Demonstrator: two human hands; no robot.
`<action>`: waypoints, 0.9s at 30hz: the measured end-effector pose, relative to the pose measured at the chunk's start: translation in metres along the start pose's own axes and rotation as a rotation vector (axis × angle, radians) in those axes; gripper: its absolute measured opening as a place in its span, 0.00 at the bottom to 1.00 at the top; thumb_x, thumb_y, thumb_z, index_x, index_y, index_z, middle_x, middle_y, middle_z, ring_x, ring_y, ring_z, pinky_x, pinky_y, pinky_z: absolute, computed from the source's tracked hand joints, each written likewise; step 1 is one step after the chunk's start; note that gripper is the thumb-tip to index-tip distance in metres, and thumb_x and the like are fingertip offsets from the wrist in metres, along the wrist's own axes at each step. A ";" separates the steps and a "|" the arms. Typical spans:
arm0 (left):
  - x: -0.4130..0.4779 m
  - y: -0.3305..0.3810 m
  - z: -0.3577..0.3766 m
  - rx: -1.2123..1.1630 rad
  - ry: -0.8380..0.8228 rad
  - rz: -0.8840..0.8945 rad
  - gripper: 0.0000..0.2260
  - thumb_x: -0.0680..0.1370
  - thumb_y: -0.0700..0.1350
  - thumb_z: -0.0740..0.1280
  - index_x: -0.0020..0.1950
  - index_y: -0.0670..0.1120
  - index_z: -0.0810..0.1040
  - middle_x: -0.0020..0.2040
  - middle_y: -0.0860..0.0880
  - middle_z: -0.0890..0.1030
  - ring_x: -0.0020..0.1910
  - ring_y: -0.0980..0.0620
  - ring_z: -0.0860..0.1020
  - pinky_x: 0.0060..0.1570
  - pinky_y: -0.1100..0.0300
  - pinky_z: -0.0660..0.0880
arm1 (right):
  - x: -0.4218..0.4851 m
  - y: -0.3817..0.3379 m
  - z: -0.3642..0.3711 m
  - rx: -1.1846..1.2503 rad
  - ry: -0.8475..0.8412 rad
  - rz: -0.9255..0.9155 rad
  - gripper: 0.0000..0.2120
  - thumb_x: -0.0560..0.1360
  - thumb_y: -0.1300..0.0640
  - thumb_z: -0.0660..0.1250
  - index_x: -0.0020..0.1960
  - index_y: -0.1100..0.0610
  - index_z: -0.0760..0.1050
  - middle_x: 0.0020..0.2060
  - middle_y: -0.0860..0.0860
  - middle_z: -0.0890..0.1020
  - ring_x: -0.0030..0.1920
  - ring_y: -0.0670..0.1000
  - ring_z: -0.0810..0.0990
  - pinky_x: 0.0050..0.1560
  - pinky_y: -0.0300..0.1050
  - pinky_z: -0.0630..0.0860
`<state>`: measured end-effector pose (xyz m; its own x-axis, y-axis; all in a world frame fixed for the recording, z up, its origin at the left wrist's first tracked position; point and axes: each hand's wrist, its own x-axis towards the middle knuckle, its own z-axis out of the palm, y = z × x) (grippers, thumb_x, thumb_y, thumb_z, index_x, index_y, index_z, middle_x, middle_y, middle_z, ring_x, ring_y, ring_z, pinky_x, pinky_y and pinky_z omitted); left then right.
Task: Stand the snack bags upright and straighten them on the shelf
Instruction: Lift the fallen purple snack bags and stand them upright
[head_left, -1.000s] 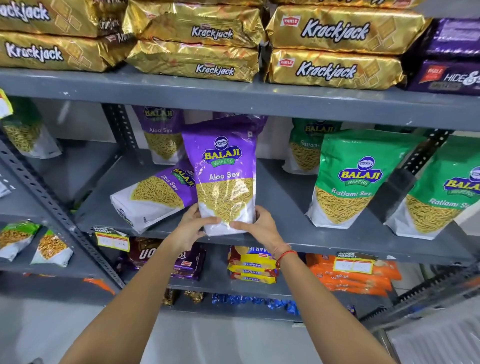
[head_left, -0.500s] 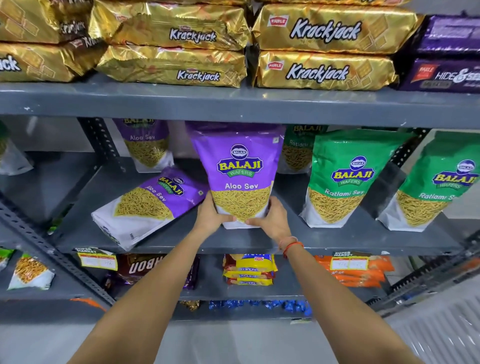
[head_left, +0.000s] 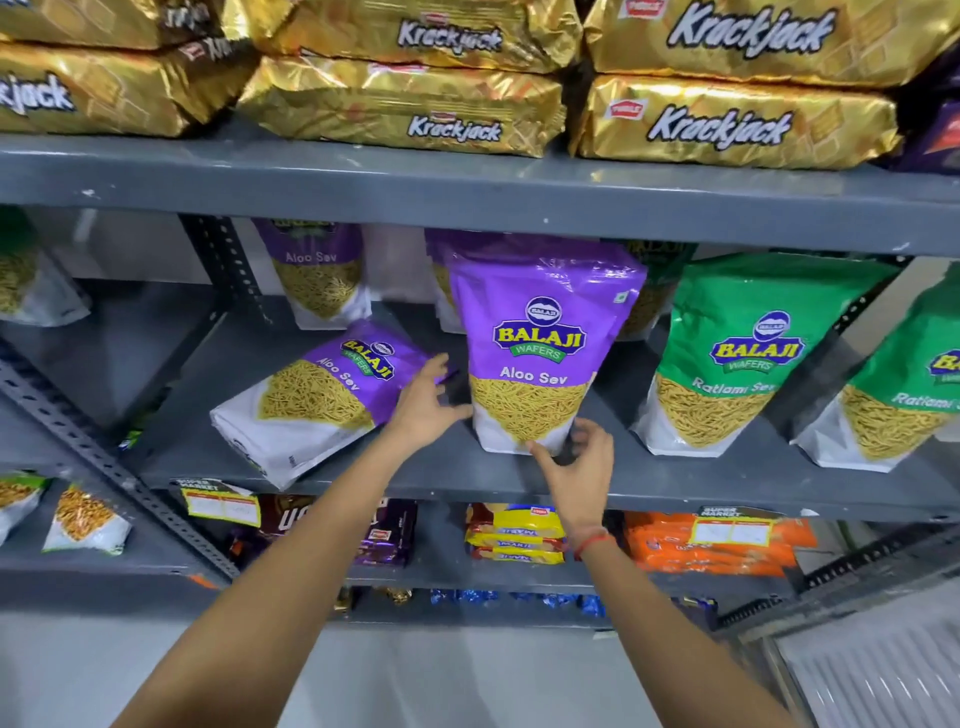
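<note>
Two hands of mine, left hand (head_left: 423, 410) and right hand (head_left: 576, 462), spread loosely beside the upright purple Aloo Sev bag (head_left: 537, 348); another purple bag (head_left: 322, 400) lay toppled left.

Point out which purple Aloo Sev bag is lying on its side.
The Aloo Sev bag at front left, just left of the left hand, lies tipped over. The one between the hands and the one behind it stand upright.

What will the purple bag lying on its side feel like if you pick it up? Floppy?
The lying Aloo Sev bag will probably flop a bit: its plastic looks soft and creased. It is likely light for its size, being filled with thin loose noodles. The glossy surface may be slippery, so the left hand reaching for it should grip firmly.
</note>
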<state>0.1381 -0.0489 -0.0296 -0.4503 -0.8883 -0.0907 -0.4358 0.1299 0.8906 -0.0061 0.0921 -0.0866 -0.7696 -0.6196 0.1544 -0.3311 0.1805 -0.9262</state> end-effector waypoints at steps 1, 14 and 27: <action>0.001 0.002 -0.017 0.013 0.046 0.016 0.33 0.68 0.39 0.74 0.70 0.42 0.64 0.64 0.43 0.73 0.62 0.45 0.73 0.64 0.49 0.70 | -0.011 -0.002 0.006 0.035 0.034 -0.031 0.18 0.66 0.54 0.76 0.50 0.55 0.71 0.46 0.50 0.73 0.47 0.53 0.75 0.48 0.45 0.73; -0.011 -0.073 -0.178 0.570 0.189 -0.357 0.26 0.79 0.57 0.54 0.70 0.39 0.65 0.69 0.34 0.68 0.68 0.36 0.67 0.66 0.49 0.64 | -0.043 -0.098 0.173 0.189 -0.667 0.476 0.22 0.71 0.44 0.69 0.55 0.59 0.74 0.48 0.55 0.76 0.45 0.52 0.76 0.39 0.46 0.79; -0.062 -0.094 -0.178 -0.222 -0.018 -0.511 0.28 0.61 0.59 0.76 0.51 0.40 0.78 0.41 0.42 0.83 0.40 0.43 0.79 0.42 0.51 0.78 | -0.057 -0.101 0.164 0.415 -0.785 0.530 0.09 0.69 0.57 0.74 0.46 0.52 0.76 0.48 0.50 0.83 0.45 0.48 0.81 0.46 0.44 0.78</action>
<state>0.3459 -0.0847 -0.0282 -0.2388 -0.8062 -0.5413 -0.4279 -0.4131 0.8039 0.1603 -0.0156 -0.0585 -0.1395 -0.8882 -0.4378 0.2757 0.3898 -0.8787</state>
